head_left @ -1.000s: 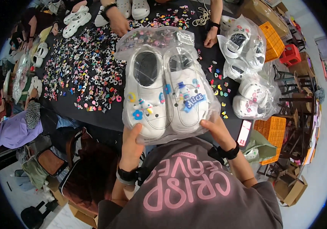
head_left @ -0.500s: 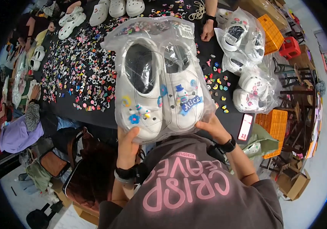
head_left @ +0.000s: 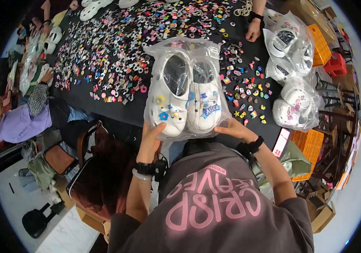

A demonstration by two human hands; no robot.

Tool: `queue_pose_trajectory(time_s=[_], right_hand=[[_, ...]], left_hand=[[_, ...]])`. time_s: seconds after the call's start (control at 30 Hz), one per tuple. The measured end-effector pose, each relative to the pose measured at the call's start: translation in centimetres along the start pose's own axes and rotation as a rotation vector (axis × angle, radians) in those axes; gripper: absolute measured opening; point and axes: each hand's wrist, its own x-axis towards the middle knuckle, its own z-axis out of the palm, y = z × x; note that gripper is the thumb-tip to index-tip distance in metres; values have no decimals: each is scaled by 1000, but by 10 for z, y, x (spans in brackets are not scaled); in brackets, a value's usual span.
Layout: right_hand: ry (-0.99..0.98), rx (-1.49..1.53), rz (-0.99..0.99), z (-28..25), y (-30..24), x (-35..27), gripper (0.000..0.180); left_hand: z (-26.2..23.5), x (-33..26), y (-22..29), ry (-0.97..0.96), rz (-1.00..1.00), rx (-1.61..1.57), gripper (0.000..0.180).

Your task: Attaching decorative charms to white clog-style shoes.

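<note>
1. Both hands are holding up one clear plastic bag from below. Left hand is gripping the bag's lower left corner, thumb lying on the front, other fingers tucked behind it. Right hand is pinching the lower right corner, fingers curled along the bottom edge.
2. Inside the bag, a pair of white clogs is sitting side by side, toes pointing toward the person, with little colourful charms stuck on the toe parts.
3. Head view again, further out: the bag is hanging over the near edge of a dark table, which is carrying a huge scatter of small colourful charms.
4. Off to the right, more bagged white clogs are piling up on the table's end, with orange crates just beyond them.
5. Another person's hand is resting on the far side of the table, wearing a dark wristband.
6. Someone in a purple top is sitting at the left.
</note>
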Motion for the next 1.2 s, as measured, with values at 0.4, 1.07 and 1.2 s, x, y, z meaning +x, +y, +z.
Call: queue_pose_trajectory(time_s=[0.4, 1.07, 1.2], right_hand=[[-412, -914, -32, 12, 8, 32, 58], [180, -984, -277, -32, -145, 153, 68], [-128, -574, -81, -21, -167, 149, 39]], left_hand=[[-107, 48, -16, -152, -82, 31, 78], [-121, 30, -62, 670, 415, 868, 80], [-120, 29, -80, 489, 21, 228, 57]])
